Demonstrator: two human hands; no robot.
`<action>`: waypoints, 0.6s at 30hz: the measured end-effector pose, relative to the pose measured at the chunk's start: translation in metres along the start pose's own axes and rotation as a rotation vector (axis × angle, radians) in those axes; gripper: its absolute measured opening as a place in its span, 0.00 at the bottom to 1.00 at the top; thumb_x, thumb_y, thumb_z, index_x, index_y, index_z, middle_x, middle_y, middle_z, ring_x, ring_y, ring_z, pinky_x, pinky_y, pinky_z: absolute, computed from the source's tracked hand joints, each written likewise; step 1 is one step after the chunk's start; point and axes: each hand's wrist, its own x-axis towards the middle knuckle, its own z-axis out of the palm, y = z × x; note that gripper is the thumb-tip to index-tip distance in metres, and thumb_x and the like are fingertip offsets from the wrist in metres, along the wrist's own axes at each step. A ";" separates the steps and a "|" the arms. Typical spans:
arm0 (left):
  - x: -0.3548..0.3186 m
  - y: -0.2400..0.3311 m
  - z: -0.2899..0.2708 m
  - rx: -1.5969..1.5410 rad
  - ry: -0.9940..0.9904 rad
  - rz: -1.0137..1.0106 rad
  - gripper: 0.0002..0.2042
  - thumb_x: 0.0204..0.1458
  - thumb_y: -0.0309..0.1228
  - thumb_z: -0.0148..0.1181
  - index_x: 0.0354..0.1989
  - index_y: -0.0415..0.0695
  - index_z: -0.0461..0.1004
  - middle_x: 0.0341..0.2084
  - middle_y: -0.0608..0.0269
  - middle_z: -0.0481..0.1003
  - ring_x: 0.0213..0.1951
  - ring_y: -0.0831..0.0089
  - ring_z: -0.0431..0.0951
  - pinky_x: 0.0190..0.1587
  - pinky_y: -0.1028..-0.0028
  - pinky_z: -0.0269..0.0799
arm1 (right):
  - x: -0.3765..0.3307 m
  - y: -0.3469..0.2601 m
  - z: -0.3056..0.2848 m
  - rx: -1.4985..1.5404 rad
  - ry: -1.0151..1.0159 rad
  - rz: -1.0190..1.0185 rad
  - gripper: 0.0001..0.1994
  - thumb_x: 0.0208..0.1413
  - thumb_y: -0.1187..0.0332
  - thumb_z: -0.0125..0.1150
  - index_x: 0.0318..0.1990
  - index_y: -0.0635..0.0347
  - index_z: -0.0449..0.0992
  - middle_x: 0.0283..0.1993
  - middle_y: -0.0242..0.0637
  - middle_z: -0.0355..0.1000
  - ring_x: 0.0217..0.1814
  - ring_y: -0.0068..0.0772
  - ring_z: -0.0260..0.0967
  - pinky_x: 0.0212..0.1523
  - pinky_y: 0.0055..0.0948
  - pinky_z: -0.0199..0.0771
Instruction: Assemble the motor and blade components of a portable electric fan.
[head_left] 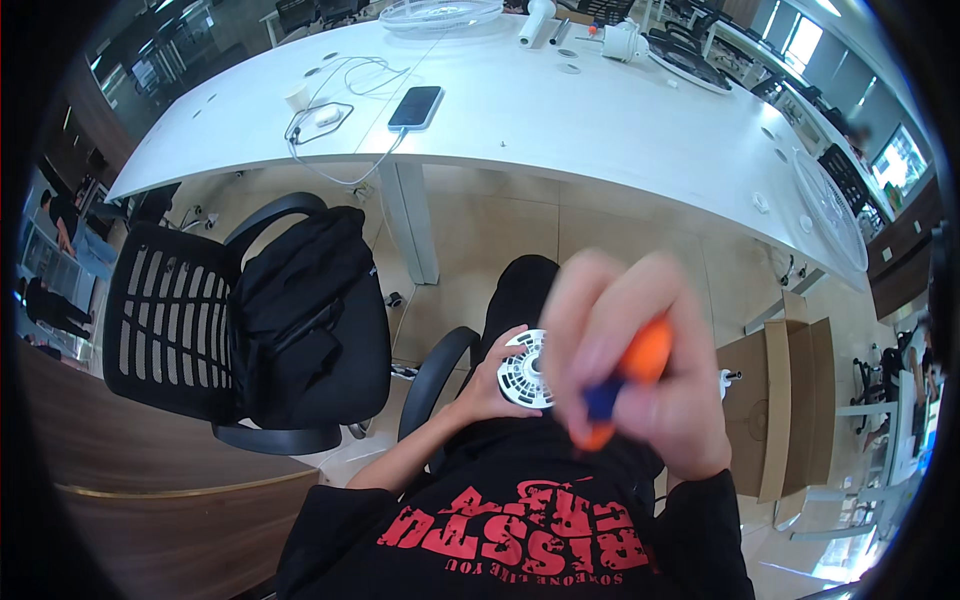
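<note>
My left hand is closed round the edge of a white round slotted housing, like a fan motor cover, held over my lap. Its slotted face points up, with a dark hole near the middle. Raised close in front of it, and blurred by motion, is my right hand. Its fingers are wrapped round an orange and dark-blue handle, which looks like that of a screwdriver. This hand hides the right part of the housing. Past the knuckles shows a small white piece with a metal shaft.
A white table curves ahead, bearing a phone on a cable, clear round fan guards and a white fan part. At left, a black chair holds a black bag. An open cardboard box stands at right.
</note>
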 end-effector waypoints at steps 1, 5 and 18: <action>-0.004 -0.007 0.002 0.010 -0.008 0.000 0.55 0.31 0.36 0.92 0.70 0.53 0.60 0.76 0.33 0.52 0.76 0.41 0.60 0.73 0.53 0.65 | 0.009 0.000 0.007 0.001 -0.114 -0.102 0.18 0.63 0.61 0.62 0.52 0.68 0.76 0.46 0.54 0.75 0.31 0.39 0.73 0.40 0.36 0.79; -0.011 -0.030 0.004 -0.040 0.036 0.048 0.55 0.30 0.34 0.92 0.70 0.52 0.60 0.76 0.33 0.52 0.75 0.44 0.63 0.71 0.56 0.69 | 0.026 -0.010 0.050 0.116 -0.272 -0.044 0.24 0.69 0.57 0.52 0.36 0.76 0.78 0.31 0.53 0.72 0.26 0.44 0.74 0.25 0.33 0.72; -0.004 -0.021 0.007 -0.047 0.047 0.039 0.55 0.31 0.36 0.92 0.70 0.52 0.61 0.74 0.32 0.56 0.73 0.40 0.66 0.72 0.53 0.67 | 0.019 0.013 0.082 0.058 -0.091 -0.394 0.19 0.70 0.60 0.59 0.28 0.64 0.80 0.23 0.42 0.69 0.19 0.40 0.67 0.17 0.35 0.61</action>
